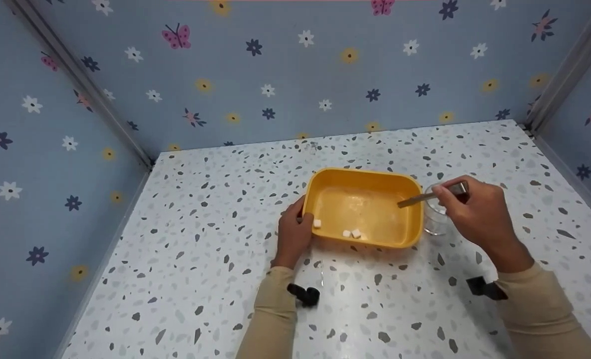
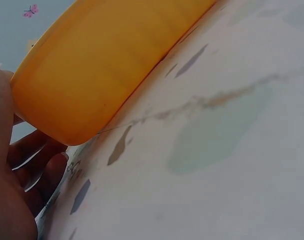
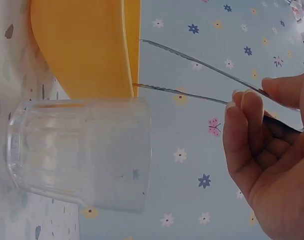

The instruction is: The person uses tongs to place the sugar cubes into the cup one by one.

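"2 tan sleeves [image 1: 271, 309] nearest. Then?"

"Left hand [image 1: 293, 233], fingers curled, grips the yellow tub [image 1: 355, 207] by its left side. Right hand [image 1: 481, 214] pinches metal tongs [image 1: 420, 200], tips parted, at its right end."

"Inside?"

"3 white cubes [image 1: 356, 234], near side. Clear cup [image 1: 435, 223] just right; flowered wall [image 1: 305, 70] behind."

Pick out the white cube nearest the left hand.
The lone white cube by the left wall of the yellow tub, beside the left hand; the other two cubes sit together farther right.
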A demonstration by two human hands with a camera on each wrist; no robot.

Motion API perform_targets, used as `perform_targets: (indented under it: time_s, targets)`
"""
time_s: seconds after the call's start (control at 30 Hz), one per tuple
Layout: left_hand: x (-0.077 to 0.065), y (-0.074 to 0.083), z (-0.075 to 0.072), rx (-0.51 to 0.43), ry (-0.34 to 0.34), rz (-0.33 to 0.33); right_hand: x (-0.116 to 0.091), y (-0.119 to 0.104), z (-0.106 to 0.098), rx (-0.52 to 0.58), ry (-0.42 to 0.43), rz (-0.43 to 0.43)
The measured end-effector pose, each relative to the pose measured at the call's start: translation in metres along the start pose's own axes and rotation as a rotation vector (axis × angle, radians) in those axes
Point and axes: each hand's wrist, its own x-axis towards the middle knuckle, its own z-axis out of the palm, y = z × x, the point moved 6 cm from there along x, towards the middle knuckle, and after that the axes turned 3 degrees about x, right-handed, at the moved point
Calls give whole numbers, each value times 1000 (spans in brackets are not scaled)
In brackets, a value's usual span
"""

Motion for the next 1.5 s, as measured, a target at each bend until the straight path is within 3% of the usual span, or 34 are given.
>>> perform_targets:
  time_s: [0.37,0.83,1.2,1.5]
  targets:
    - [1,-2,-2,-15,-4,13,-8,-11,33,28,-93,-73]
    - [1,0,0,-15,4,2,-18,-17,57,35,-165,-168]
    - [-1,0,0,-11,5,-6,-26,-21,72,56,-264,-173]
    - [-1,0,0,-15,3,3,-32,-26,84,101,-317,-234]
